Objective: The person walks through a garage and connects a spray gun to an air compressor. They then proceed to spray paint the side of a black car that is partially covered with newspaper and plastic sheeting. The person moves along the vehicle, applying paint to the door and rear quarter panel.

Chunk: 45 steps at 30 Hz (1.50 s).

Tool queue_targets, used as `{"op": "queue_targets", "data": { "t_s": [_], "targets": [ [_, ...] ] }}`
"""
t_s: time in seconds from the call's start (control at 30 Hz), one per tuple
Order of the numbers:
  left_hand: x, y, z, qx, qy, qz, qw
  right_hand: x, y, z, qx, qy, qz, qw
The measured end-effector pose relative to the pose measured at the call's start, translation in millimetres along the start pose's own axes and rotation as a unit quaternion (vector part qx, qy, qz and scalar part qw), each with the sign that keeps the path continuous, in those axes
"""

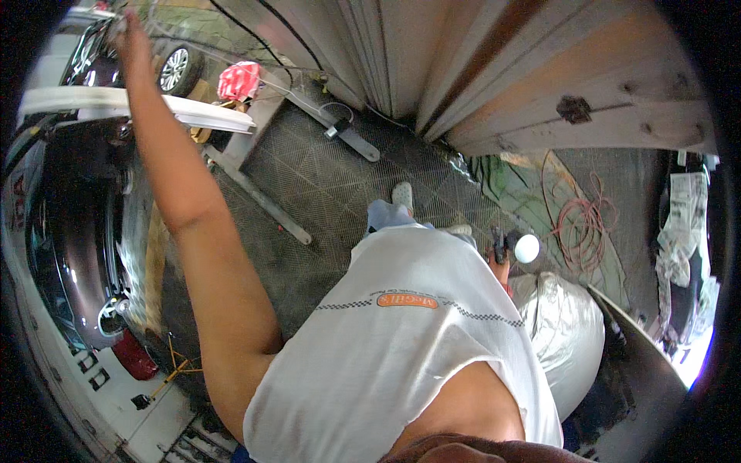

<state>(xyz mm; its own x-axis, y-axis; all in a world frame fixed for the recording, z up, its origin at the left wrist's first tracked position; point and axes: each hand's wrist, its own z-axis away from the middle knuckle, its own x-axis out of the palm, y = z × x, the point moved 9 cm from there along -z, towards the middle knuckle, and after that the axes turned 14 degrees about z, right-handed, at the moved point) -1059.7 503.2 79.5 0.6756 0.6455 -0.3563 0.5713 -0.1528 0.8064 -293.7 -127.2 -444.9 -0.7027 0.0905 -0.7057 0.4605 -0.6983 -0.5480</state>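
Apparent spray gun (499, 245), white cup (526, 248) attached, gripped in curled right hand (500, 270) near green sheet's (513, 189) left edge; left hand (131, 32) outstretched, grasp indeterminable; holding step presumed, level cup called for.

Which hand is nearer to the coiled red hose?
Right. In the picture, the right hand is lower left of the coiled red hose; the left hand is far off, upper left.
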Motion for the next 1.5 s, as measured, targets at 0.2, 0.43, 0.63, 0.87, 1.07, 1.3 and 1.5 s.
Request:
{"op": "queue_targets", "data": {
  "t_s": [0.2, 0.43, 0.63, 0.87, 1.07, 1.3, 1.5],
  "targets": [
    [-62.8, -4.6, 150.9, -0.071, -0.032, 0.279, 0.957, -7.3, 18.8, 14.2, 0.044, -0.013, 0.062, 0.997],
    [-245.7, -115.3, 366.3, -0.243, 0.153, 0.353, 0.891, -3.7, 61.9, -16.2, -0.019, -0.043, 0.073, 0.996],
    [-425.6, -157.6, 590.1, -0.312, 0.350, 0.381, 0.797, 11.8, 86.2, -51.9, -0.019, -0.109, -0.033, 0.993],
    [-491.3, -115.8, 815.6, -0.465, 0.368, 0.170, 0.787, 27.8, 70.5, -32.8, -0.057, -0.237, -0.044, 0.969],
    [-490.9, -106.0, 922.3, -0.521, 0.360, 0.030, 0.773, 43.5, 63.8, -26.7, -0.158, -0.212, -0.022, 0.964],
    [-517.0, -164.6, 938.2, -0.528, 0.376, 0.160, 0.745, 86.3, 3.0, 51.7, -0.227, -0.217, 0.174, 0.933],
    [-564.6, -255.8, 904.9, -0.518, 0.306, 0.294, 0.743, 155.0, 7.5, 93.0, -0.317, -0.160, 0.230, 0.906]
  ]
}}
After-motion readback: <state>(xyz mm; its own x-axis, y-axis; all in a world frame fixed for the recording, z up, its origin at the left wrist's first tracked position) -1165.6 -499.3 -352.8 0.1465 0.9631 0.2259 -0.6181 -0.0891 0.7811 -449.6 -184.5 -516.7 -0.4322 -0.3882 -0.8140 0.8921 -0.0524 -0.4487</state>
